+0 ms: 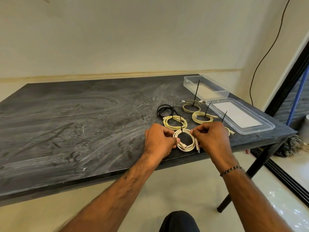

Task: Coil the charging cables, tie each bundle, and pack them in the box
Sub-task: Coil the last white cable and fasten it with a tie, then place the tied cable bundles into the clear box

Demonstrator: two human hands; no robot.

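A white coiled cable (pixel 185 144) lies near the table's front edge with a black zip tie (pixel 182 125) sticking up from its far side. My left hand (pixel 158 139) pinches the coil's left side. My right hand (pixel 212 136) pinches its upper right part. Behind it lie a yellow tied coil (pixel 174 122), a black tied coil (pixel 165 110), a second yellow tied coil (pixel 201 117) and a beige tied coil (pixel 191 107). Another cable end (pixel 229 131) shows behind my right hand. The clear plastic box (pixel 205 87) stands at the back right.
The box's clear lid (pixel 240 115) lies flat near the table's right edge. The dark table (pixel 75 123) stretches far to the left. A black wire (pixel 260 61) hangs down the wall at right. A dark window frame (pixel 287 77) and table leg (pixel 242 178) are at right.
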